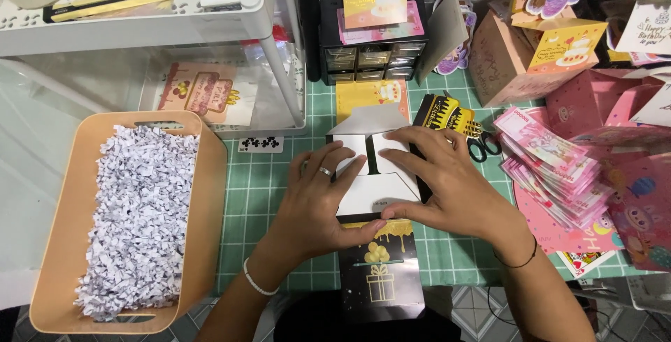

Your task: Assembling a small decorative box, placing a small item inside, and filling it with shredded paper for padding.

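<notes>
A white envelope (372, 190) with folded flaps lies on the green grid mat (255, 181), its top flap open. My left hand (318, 199), wearing a ring, presses down on the left side flap. On the right side flap rests my right hand (447, 185), its thumb at the lower flap. Below the envelope sits a black card (381, 272) with a gold gift and balloons.
A peach bin (210, 174) of shredded white paper stands at the left. A stack of pink banknotes (552, 164), scissors (482, 145) and pink boxes crowd the right. A small black drawer unit (370, 59) and a white rack (140, 20) stand behind.
</notes>
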